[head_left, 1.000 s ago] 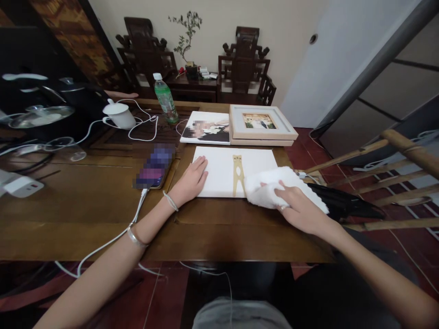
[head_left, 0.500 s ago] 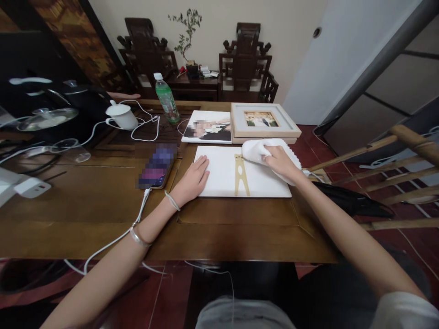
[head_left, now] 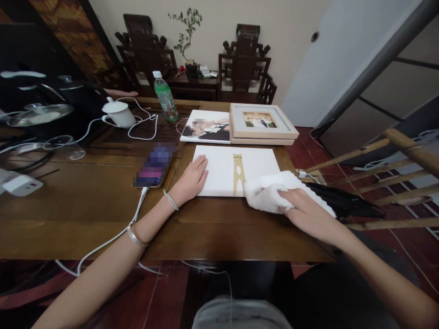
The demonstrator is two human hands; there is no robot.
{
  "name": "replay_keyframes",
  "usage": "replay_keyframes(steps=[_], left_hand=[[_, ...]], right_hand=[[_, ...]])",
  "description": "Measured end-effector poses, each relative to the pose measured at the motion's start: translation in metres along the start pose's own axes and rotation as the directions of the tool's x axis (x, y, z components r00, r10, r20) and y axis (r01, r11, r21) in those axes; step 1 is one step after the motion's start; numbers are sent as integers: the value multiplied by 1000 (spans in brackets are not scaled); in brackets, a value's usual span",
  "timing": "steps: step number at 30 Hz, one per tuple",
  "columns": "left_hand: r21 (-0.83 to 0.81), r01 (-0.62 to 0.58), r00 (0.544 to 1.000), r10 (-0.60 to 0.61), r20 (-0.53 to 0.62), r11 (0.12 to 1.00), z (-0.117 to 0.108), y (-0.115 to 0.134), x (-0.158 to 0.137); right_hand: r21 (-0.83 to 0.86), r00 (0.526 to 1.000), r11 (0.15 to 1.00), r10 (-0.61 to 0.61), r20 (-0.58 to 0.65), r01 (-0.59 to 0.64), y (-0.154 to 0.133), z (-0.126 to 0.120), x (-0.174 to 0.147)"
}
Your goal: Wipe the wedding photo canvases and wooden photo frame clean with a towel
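A white rectangular panel, with a gold-coloured stand piece on its upper face, lies flat on the wooden table; it looks like the back of a picture frame. My left hand rests flat on the panel's left edge, fingers stretched out and close together. In my right hand a white fluffy cloth is bunched up. The cloth lies over the panel's near right corner and hides it, partly hanging past the edge.
Behind the panel lie a photo panel and a wood-edged picture frame. A phone on its charging cable is left of my left hand. Farther back stand a green-labelled bottle, a white lidded cup and a pot.
My right hand has drawn the cloth from the panel's far right part toward me, to its near right corner. My left hand has stayed on the left edge.
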State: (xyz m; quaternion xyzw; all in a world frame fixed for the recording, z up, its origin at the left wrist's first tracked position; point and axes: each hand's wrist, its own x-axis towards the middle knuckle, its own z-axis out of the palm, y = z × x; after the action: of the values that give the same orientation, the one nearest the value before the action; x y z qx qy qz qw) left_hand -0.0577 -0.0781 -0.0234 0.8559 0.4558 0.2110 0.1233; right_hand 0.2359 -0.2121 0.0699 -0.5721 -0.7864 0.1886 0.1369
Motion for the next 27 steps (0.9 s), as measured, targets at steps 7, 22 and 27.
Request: replay_keyframes(steps=[7, 22, 27], left_hand=[[-16, -2, 1000, 2, -8, 1000, 0, 0, 0], [-13, -10, 1000, 9, -6, 1000, 1, -2, 0], [7, -8, 1000, 8, -4, 1000, 1, -2, 0]], right_hand=[[80, 990, 997, 29, -136, -18, 24, 2, 66], [-82, 976, 973, -217, 5, 217, -41, 54, 78], [-32, 950, 959, -272, 155, 280, -64, 52, 27]])
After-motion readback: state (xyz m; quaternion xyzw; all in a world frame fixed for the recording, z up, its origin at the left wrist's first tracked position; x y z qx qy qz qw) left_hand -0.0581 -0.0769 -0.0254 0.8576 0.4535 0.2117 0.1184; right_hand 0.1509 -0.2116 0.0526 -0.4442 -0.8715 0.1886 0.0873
